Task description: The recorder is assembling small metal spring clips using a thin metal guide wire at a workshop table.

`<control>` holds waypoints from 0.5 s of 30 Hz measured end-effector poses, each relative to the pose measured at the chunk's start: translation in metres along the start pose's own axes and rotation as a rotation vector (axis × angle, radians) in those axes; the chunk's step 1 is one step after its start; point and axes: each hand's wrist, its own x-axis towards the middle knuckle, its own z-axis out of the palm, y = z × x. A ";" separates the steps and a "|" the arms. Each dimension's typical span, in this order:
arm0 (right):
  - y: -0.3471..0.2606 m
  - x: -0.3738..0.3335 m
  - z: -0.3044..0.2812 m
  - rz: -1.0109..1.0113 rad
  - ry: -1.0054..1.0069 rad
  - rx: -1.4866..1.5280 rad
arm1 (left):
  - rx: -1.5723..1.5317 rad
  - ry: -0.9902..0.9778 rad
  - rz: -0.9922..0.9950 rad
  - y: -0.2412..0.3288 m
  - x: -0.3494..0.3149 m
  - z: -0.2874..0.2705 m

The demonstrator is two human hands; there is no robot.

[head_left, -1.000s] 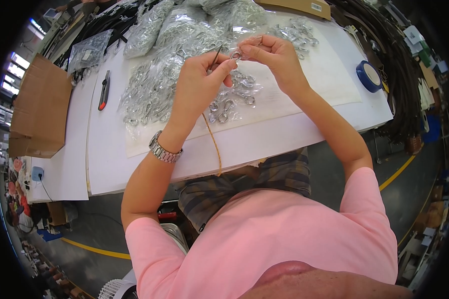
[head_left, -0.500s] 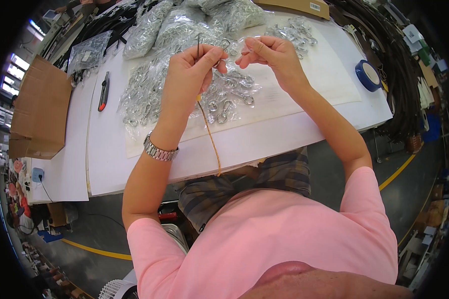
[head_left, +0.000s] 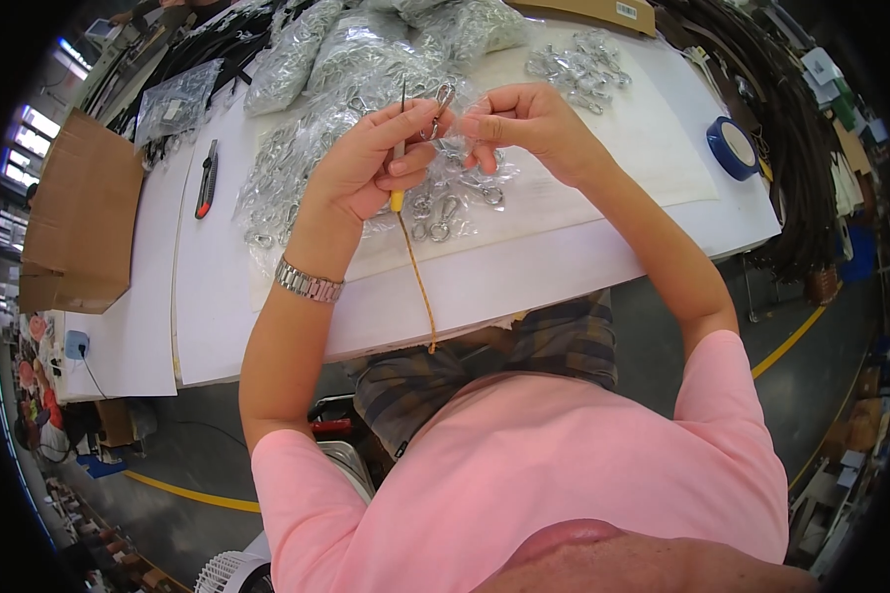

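My left hand [head_left: 391, 153], closed, pinches a silver snap hook [head_left: 443, 102] between thumb and fingertips. The same hand also grips a thin pointed metal tool with a yellow end [head_left: 397, 201], from which an orange cord [head_left: 417, 272] runs down to the table's front edge. My right hand [head_left: 529, 128] is closed in a pinch just right of the hook. A bit of clear plastic film shows at its fingertips, and what else it might hold is hidden. Beneath both hands, several silver snap hooks in clear bags [head_left: 445, 212] lie spread on the table.
Stuffed clear bags [head_left: 356, 49] are heaped at the back, with another pile of bagged hooks [head_left: 578, 69] to their right. A utility knife [head_left: 207, 180] and a cardboard box [head_left: 84, 212] are at left. Blue tape [head_left: 731, 148] lies at right, near dark straps [head_left: 796, 178].
My left hand has turned, so the snap hook and the tool's yellow end show more. The right hand has come down and left, and its fingers have drawn together.
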 end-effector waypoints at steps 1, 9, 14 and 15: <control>0.000 0.000 0.001 0.040 -0.041 -0.009 | -0.041 -0.030 0.008 0.000 0.001 -0.004; 0.000 -0.001 -0.005 0.199 -0.182 -0.028 | 0.283 0.141 0.145 0.007 -0.005 0.012; 0.005 0.000 -0.015 0.117 0.246 0.099 | 0.563 0.386 0.340 0.005 -0.008 0.029; 0.007 0.002 -0.017 0.117 0.242 0.099 | 0.562 0.390 0.342 0.004 -0.008 0.029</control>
